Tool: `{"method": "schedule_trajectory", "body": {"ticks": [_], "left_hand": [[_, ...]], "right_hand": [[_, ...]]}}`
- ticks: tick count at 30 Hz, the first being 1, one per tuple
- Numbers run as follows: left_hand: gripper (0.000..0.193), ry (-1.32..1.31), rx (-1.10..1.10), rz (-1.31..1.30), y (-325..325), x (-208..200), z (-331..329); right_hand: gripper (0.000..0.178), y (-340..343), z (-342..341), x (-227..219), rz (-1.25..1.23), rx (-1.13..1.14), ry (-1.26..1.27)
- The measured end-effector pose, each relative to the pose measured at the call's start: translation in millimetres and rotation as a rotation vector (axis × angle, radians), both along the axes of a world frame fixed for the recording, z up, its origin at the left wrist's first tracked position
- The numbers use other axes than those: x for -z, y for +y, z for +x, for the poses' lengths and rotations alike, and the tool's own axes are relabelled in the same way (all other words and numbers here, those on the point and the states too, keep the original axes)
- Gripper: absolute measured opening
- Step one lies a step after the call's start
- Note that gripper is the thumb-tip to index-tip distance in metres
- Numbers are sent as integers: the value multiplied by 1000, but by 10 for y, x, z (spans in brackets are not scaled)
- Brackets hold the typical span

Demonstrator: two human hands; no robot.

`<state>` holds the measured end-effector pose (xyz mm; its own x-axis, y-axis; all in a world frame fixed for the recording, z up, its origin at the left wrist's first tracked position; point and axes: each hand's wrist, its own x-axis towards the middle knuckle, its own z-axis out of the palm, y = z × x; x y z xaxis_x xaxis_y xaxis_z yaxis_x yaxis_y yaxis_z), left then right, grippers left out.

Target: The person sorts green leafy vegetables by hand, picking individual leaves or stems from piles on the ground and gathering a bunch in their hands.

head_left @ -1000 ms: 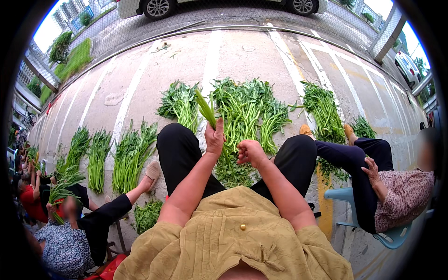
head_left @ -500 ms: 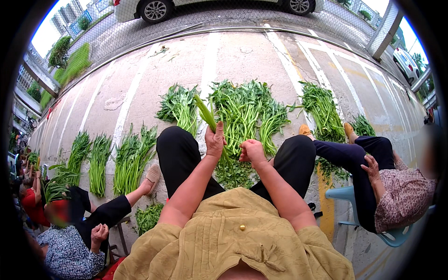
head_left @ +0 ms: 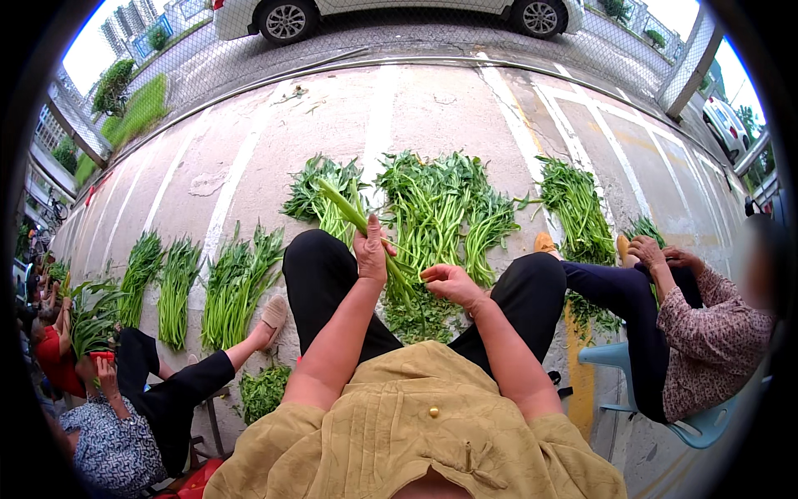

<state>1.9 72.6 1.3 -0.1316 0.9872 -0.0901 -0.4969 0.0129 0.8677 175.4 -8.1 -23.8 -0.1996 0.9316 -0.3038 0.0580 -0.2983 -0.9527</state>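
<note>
My left hand (head_left: 371,252) is closed around a small bunch of water spinach (head_left: 342,205). Its thick, pale-green stem ends point up and to the left, and the thinner part hangs down between my knees. Just right of the bunch is my right hand (head_left: 455,285), with its fingers drawn together close to the hanging part. Whatever lies between those fingertips is too small to make out. Below both hands, a heap of loose leaves (head_left: 420,320) lies on the ground. Ahead of my knees is a wide pile of water spinach (head_left: 436,200), with a smaller pile (head_left: 320,187) at its left.
More water spinach bundles (head_left: 241,291) lie on the paving to the left, and another (head_left: 575,208) to the right. A person (head_left: 715,333) sits on a blue plastic stool (head_left: 611,356) at right. Another person (head_left: 116,441) sits at left. A wire fence and white car (head_left: 399,7) stand beyond.
My left hand has shifted slightly left and the bunch leans further left. My right hand's fingers have stretched toward the hanging part. The person at right has raised both hands off the lap.
</note>
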Motion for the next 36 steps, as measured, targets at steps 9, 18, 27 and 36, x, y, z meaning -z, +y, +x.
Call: {"method": "schedule_trajectory", "body": {"ticks": [9, 18, 27, 36], "left_hand": [[40, -22, 45, -39, -33, 46, 78], [40, 75, 94, -26, -47, 96, 110], [42, 115, 121, -5, -69, 115, 160], [41, 67, 104, 25, -71, 126, 176]], "right_hand": [[21, 35, -242, -310, 432, 302, -195], [12, 26, -221, -238, 473, 190, -295], [12, 21, -255, -169, 473, 139, -315], [9, 67, -285, -131, -28, 216, 94]]}}
